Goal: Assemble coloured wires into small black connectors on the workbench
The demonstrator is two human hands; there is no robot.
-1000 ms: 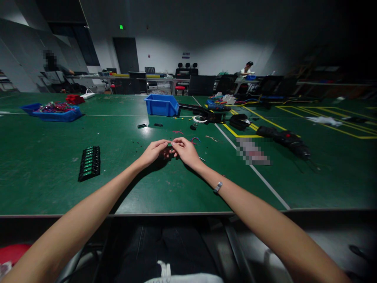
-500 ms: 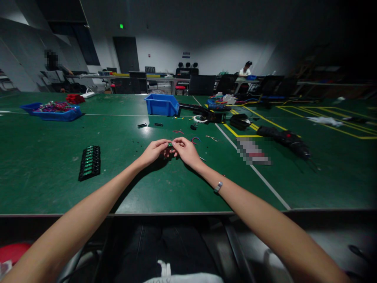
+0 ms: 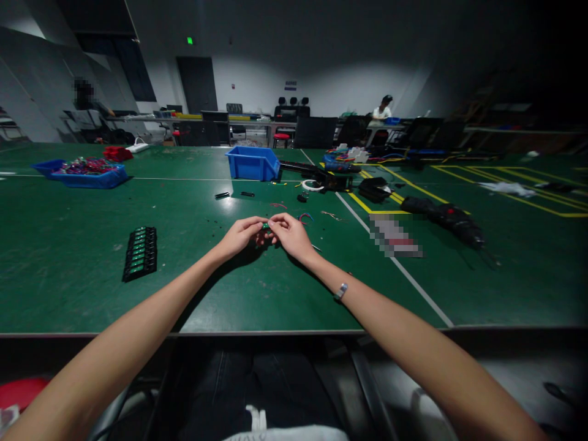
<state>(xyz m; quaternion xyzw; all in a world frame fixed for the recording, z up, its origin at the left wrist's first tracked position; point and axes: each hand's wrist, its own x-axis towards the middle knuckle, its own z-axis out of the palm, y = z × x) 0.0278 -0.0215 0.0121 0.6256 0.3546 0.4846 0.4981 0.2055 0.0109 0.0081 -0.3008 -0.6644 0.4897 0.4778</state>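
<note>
My left hand (image 3: 243,236) and my right hand (image 3: 288,234) meet over the green table, both closed on one small green piece (image 3: 265,226). It looks like a small circuit board; fingers cover most of it. To the left stands a row of similar green pieces in black holders (image 3: 140,253). Beyond my hands lie two small black strips, one of them (image 3: 222,195) a little left of the other (image 3: 247,194). Short red and blue wires (image 3: 305,217) lie just past my right hand.
A blue bin (image 3: 252,164) stands behind my hands. At the far left, a blue tray (image 3: 92,179) holds many coloured parts, with red pieces (image 3: 116,154) behind it. A black tool-like object (image 3: 443,218) lies on the right. Two people sit at far desks.
</note>
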